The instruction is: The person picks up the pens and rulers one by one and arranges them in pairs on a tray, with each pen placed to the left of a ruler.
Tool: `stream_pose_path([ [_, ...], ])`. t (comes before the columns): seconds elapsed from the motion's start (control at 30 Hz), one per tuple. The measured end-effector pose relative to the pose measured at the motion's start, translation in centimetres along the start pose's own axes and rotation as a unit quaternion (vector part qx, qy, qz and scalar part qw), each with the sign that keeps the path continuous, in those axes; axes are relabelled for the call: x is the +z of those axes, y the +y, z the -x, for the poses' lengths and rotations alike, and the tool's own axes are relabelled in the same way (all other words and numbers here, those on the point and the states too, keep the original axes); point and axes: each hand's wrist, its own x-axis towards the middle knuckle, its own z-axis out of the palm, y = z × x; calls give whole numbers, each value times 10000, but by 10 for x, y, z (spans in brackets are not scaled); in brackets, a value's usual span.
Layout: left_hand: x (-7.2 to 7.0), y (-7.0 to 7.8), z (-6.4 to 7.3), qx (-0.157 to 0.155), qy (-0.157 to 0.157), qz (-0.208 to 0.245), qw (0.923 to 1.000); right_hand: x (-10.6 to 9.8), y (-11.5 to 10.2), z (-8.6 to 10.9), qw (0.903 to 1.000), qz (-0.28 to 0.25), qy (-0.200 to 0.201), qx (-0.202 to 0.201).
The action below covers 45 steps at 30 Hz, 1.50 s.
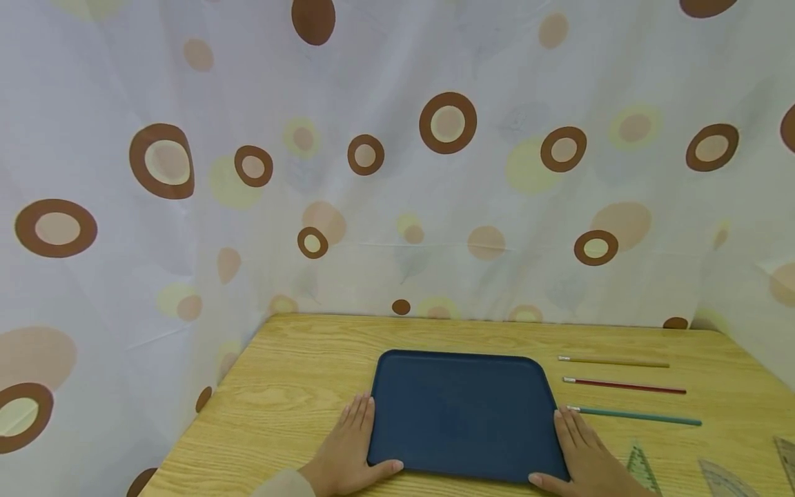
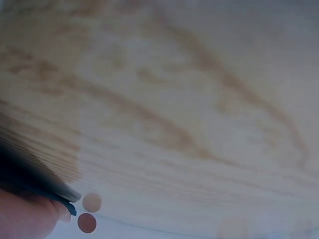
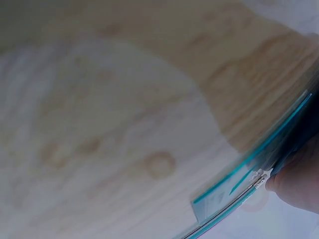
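White patterned sheeting (image 1: pixel 385 193) is the biggest thing: hangs beyond both hands, wraps round to the left and right sides. Brown rings, peach and pale yellow spots, faint grey leaf prints, soft folds, a few creases. Tabletop (image 1: pixel 298 386) next, light yellowish wood look, wavy grain, runs under and past both hands; far edge meets the sheeting, far corners angled. More grain in both wrist views, blurred, with washed-out pale patches.

Dark blue tray (image 1: pixel 462 417), rectangular, rounded corners, low raised rim, flat on the tabletop between the two hands, mostly reaching out ahead of them.

Hands well apart, one per side of the tray. Left hand (image 1: pixel 348 449): fingers straight along the tray's left side, thumb out at the near left corner. Right hand (image 1: pixel 586 455) mirrors that on the right side, thumb at the near right corner. Light sleeve (image 1: pixel 286 484) at the left wrist.

Right of the right hand, three pencils roughly parallel: teal pencil (image 1: pixel 640 415) nearest, eraser end just beside the fingertips, contact unclear; red pencil (image 1: pixel 627 386) beyond it; yellow pencil (image 1: pixel 615 362) farthest. Green-marked triangular ruler (image 1: pixel 642 469) close beside the right hand, partly hidden; clear protractor (image 1: pixel 723 480) farther right, cut off.
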Motion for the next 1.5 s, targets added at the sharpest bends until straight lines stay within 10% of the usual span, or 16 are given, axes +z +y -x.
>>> stream_pose_path([
  [0.93,1,5,5,-99,-178,-8,9998,12,1,12,9953,714,650,-49],
  [1.5,1,8,7,-124,-219,0,9997,23,5,19,9749,1714,1379,-349],
])
